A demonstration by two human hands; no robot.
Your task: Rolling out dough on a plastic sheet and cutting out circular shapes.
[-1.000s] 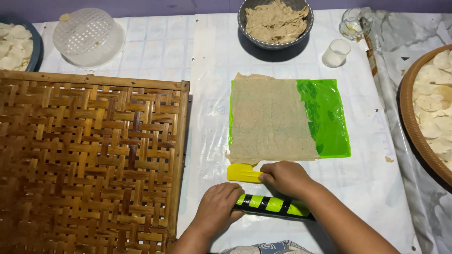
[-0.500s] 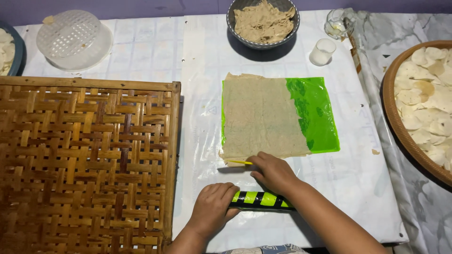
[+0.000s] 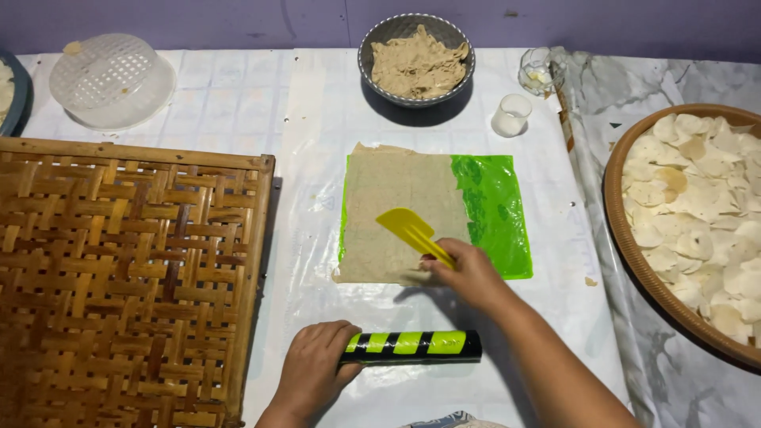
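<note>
Dough sheet [image 3: 400, 210] under yellow spatula [image 3: 411, 231] that our right hand [image 3: 468, 272] grasped; left hand [image 3: 315, 368] clenched striped roller [image 3: 412, 345] nearer.

Two bare hands: left hand [image 3: 313, 372], right hand [image 3: 468, 273]. Forearms bare, no sleeves. No rings, watch or gloves visible.

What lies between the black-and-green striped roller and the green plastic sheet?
Head view: only bare white table covering, crossed by the right hand, between roller and green sheet.
</note>
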